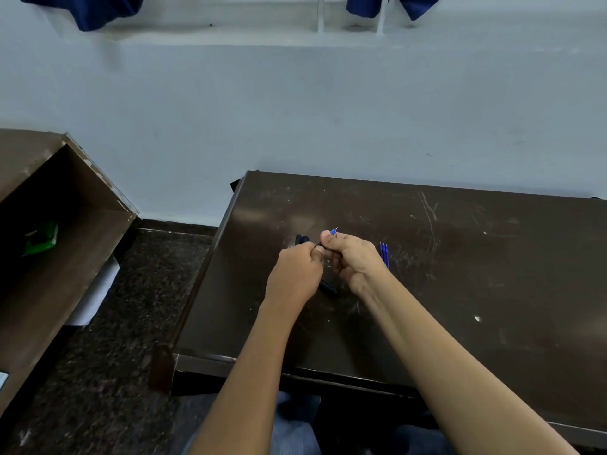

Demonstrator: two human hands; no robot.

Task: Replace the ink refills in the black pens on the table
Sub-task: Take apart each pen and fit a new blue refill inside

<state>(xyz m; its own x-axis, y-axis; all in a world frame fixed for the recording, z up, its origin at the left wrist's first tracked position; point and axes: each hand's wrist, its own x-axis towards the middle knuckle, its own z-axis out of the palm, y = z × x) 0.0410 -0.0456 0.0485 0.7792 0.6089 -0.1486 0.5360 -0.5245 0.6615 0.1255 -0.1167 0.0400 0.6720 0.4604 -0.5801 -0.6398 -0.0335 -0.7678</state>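
Found left hand (294,274) curled round slim black plastic pen barrel (328,287), above dark brown scratched table (460,257), nearer its left edge. Found right hand (353,257) pinching thin blue ink refill (334,230). Judged best: hold barrel steady, keep refill in line with bore, move straight, no bending. Noted refill's pointed tip poking past thumb. Logged spare black pens (302,239) toward far edge, loose blue refills (384,254) just beside right hand.

1. The left hand (294,277) covers most of a black pen (328,287); only its end shows.
2. The right hand (353,257) hides a blue refill (334,230) except its tip.
3. Spare refills (384,254), perhaps three, are too small to count.
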